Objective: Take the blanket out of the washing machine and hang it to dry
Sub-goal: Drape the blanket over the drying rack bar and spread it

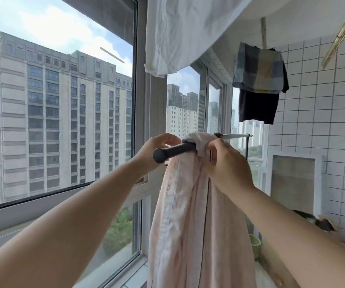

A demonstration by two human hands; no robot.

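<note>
The pale pink blanket (190, 215) hangs bunched over the black rail (173, 152) beside the window (63, 100). The right hand (227, 163) has its fingers curled round the fabric at the rail — the left hand (157, 150), behind the rail's knobbed end, has fingers curled too, though I cannot tell what they hold.

To my left a big window (63, 113) fills the wall, daylight pouring in from a cloudy sky, a tall pale apartment block (59, 121) outside and green trees below. More panes run toward the far corner. On my right the wall (323, 113) is white square tile with dark grout. Overhead hangs a white sheet (188, 32), and farther off a checked cloth (260, 69) above a dark garment (258, 107).
</note>
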